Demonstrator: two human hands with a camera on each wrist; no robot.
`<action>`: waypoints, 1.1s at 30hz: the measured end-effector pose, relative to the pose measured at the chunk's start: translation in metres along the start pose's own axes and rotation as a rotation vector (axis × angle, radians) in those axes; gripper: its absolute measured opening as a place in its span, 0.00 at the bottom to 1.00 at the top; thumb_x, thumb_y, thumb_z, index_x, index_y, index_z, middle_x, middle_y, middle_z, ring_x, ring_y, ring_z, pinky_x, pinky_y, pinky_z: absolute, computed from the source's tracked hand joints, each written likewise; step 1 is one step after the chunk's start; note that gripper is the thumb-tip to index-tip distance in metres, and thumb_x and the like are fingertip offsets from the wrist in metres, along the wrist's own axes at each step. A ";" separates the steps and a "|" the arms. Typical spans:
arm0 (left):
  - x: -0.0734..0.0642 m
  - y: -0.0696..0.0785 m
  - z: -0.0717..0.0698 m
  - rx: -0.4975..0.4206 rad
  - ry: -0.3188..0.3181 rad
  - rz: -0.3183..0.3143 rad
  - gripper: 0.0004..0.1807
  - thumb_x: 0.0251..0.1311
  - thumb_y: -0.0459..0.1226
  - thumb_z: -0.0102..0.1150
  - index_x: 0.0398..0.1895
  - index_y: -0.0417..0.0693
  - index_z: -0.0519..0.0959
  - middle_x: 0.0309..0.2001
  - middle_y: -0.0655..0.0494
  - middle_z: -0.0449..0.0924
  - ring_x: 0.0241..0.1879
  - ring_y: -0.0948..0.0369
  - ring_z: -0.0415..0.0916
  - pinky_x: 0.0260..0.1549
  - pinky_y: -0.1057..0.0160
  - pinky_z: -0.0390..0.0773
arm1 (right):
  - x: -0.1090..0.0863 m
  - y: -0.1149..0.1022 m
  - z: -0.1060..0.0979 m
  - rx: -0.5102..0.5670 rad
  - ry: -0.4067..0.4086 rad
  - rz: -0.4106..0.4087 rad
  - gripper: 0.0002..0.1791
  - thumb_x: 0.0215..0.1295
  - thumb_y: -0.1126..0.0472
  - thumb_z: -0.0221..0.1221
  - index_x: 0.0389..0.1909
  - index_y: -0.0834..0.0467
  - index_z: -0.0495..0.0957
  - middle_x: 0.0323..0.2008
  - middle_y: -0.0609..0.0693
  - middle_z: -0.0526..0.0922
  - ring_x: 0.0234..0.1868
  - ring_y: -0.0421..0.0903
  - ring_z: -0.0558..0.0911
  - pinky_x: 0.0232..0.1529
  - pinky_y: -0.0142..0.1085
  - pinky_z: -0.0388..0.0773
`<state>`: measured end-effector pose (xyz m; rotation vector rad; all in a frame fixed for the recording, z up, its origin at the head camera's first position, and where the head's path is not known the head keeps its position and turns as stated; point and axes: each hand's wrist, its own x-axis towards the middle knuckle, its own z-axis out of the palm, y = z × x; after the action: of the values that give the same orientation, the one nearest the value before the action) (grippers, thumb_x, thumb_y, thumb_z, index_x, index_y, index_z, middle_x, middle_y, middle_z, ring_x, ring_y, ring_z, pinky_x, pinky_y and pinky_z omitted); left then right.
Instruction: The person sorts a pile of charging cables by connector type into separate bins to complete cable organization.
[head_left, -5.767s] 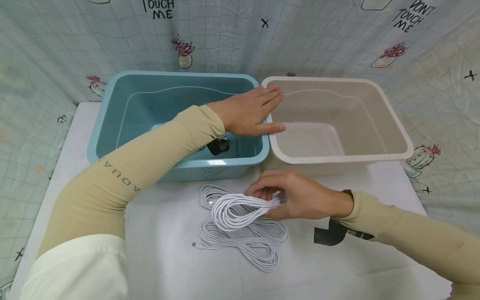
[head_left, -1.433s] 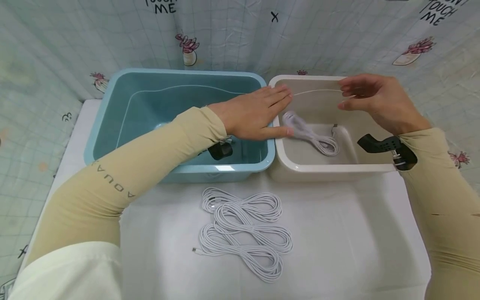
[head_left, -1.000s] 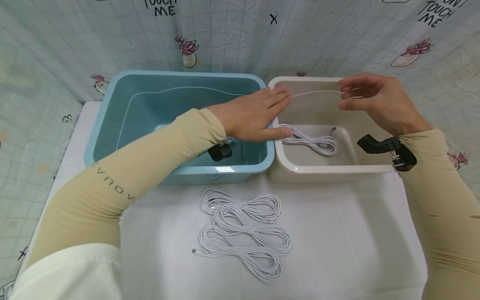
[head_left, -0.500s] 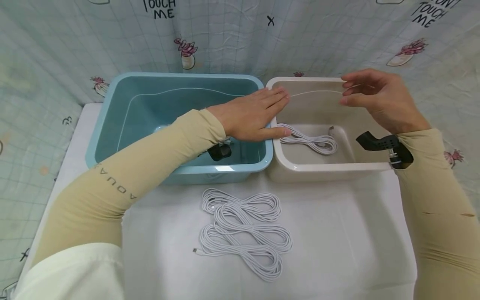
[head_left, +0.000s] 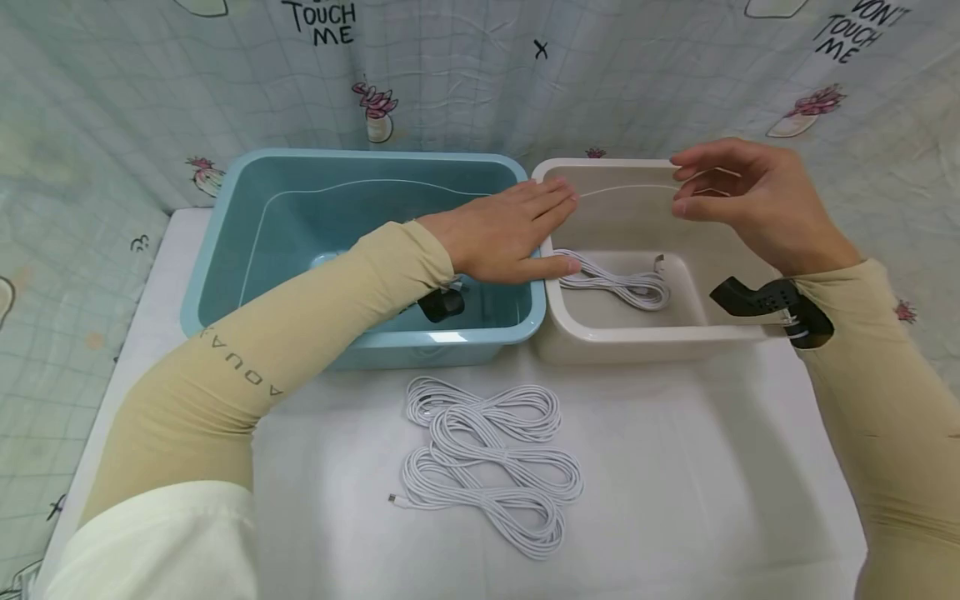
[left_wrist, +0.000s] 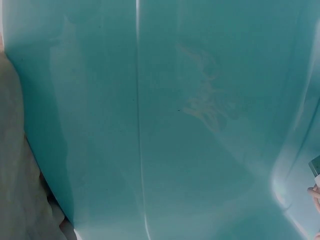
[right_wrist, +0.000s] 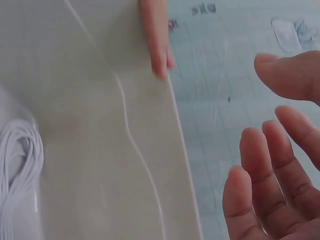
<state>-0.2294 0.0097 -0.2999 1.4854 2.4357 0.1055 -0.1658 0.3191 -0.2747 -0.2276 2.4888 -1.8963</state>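
Observation:
My left hand (head_left: 501, 232) lies palm down with straight fingers across the adjoining rims of a blue bin (head_left: 420, 337) and a beige bin (head_left: 675, 334). Above the right part of the beige bin, my right hand (head_left: 757, 196) is raised, its fingers loosely bent and nothing between them; the right wrist view shows the same parted fingers (right_wrist: 256, 155). A bundled white cable (head_left: 637, 287) lies on the beige bin's floor, partly behind the left thumb. In front of the bins, overlapping white cable bundles (head_left: 495, 458) rest on the tablecloth, one plug pointing left.
A white cloth (head_left: 675, 467) covers the table. Behind and beside the bins hangs a patterned curtain (head_left: 465, 92). Black wrist camera mounts (head_left: 772, 304) stick out below each wrist. The left wrist view is mostly the blue bin's inner wall (left_wrist: 200, 150).
Earlier, my right hand gripped a white cable over the pile; now a cable bundle lies in the beige bin and that hand is above it. My left hand has stayed on the rims.

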 end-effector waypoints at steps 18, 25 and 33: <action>0.000 -0.005 0.007 -0.018 -0.008 -0.031 0.51 0.74 0.69 0.34 0.85 0.46 0.37 0.87 0.50 0.34 0.87 0.55 0.27 0.86 0.54 0.35 | -0.040 -0.023 0.053 0.026 -0.220 -0.204 0.22 0.52 0.84 0.68 0.50 0.71 0.83 0.39 0.54 0.86 0.38 0.46 0.84 0.42 0.26 0.84; 0.001 -0.003 0.006 -0.015 -0.004 -0.036 0.51 0.74 0.69 0.34 0.85 0.46 0.38 0.87 0.51 0.33 0.87 0.55 0.27 0.86 0.54 0.34 | -0.060 -0.029 0.076 0.038 -0.318 -0.256 0.25 0.47 0.87 0.68 0.49 0.73 0.82 0.38 0.55 0.85 0.38 0.47 0.83 0.46 0.30 0.84; 0.002 0.001 0.001 0.003 0.017 -0.012 0.51 0.75 0.68 0.34 0.85 0.44 0.38 0.86 0.48 0.34 0.87 0.54 0.28 0.86 0.53 0.35 | -0.078 -0.030 0.094 0.104 -0.406 -0.328 0.24 0.45 0.87 0.69 0.47 0.76 0.81 0.40 0.52 0.86 0.40 0.46 0.83 0.47 0.31 0.86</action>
<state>-0.2294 0.0118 -0.3012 1.4767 2.4586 0.1120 -0.0766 0.2305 -0.2781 -0.9631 2.1771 -1.8377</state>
